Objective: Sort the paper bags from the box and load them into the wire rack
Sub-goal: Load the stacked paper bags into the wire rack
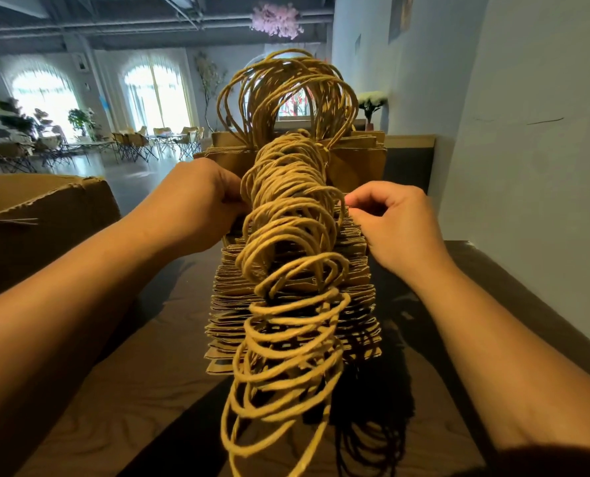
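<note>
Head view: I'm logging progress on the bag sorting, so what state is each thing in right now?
Paper bags: standing upright in a packed row, twine handles up.
Left hand: fingers curled on the row's left edge.
Right hand: fingers pinching the bag tops on the right.
Cardboard box: open, on the left.

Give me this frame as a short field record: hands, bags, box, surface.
left hand: fingers curled on the left edge of the bag row, about midway along
right hand: fingers pinching bag tops on the right edge, opposite the left
paper bags: brown, standing on edge in one long row running away from the camera
handles: twisted paper cord loops, bunched along the top of the row
cardboard box: left of the row, open top, contents not visible
table: dark surface under the bags
wire rack: hidden, cannot confirm
</note>
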